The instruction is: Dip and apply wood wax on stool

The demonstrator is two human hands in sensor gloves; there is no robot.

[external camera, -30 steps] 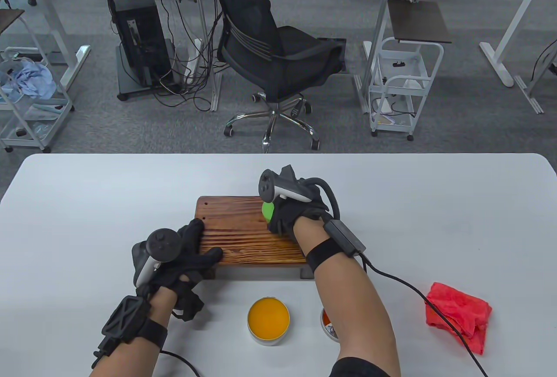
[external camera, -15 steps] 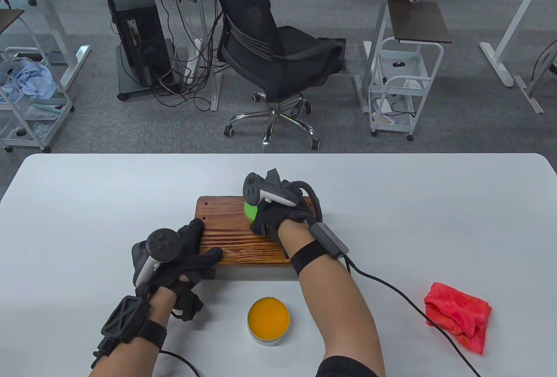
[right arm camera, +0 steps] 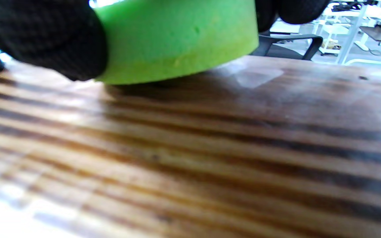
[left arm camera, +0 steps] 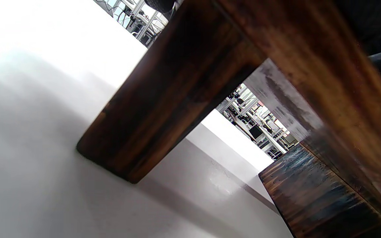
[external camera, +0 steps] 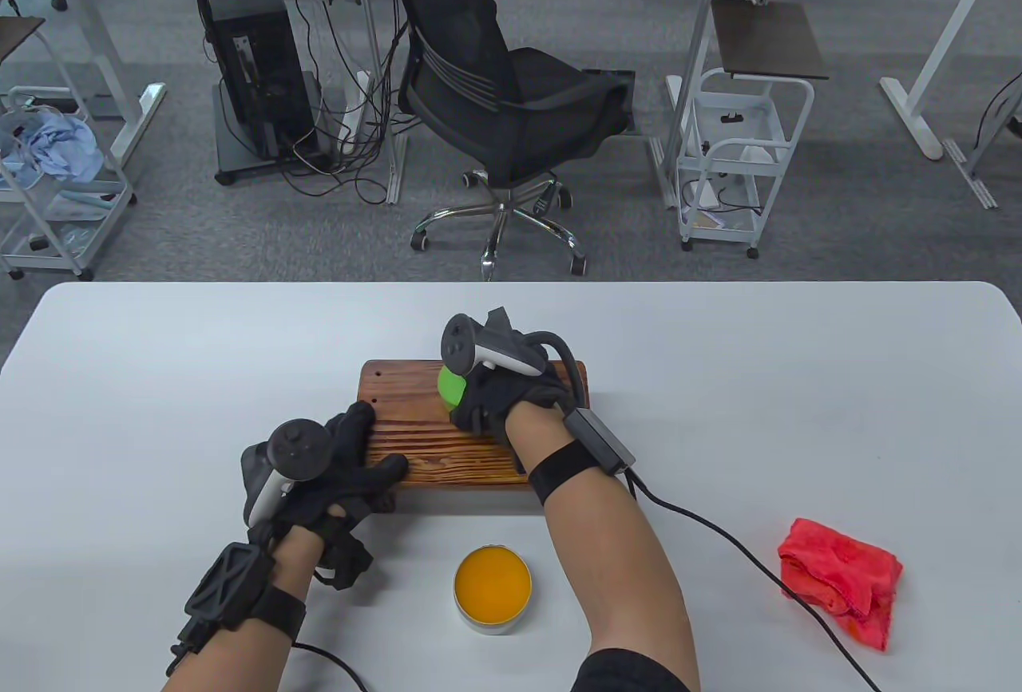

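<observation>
A low dark wooden stool (external camera: 423, 436) with striped grain stands mid-table. My right hand (external camera: 487, 405) grips a round green sponge (external camera: 449, 386) and presses it on the stool's top near the far edge; the right wrist view shows the sponge (right arm camera: 177, 36) flat on the wood (right arm camera: 190, 148). My left hand (external camera: 351, 460) rests on the stool's near left corner, fingers spread over the top. The left wrist view shows the stool's leg (left arm camera: 164, 109) on the table. An open tin of orange wax (external camera: 493, 585) sits in front of the stool.
A crumpled red cloth (external camera: 842, 579) lies on the table at the right. The right glove's cable (external camera: 718, 532) trails across the table towards it. Beyond the table's far edge stands a black office chair (external camera: 495, 101).
My right hand has slid the green sponge leftwards along the stool's far edge. My right forearm now hides the tin lid seen earlier. The left hand has not moved.
</observation>
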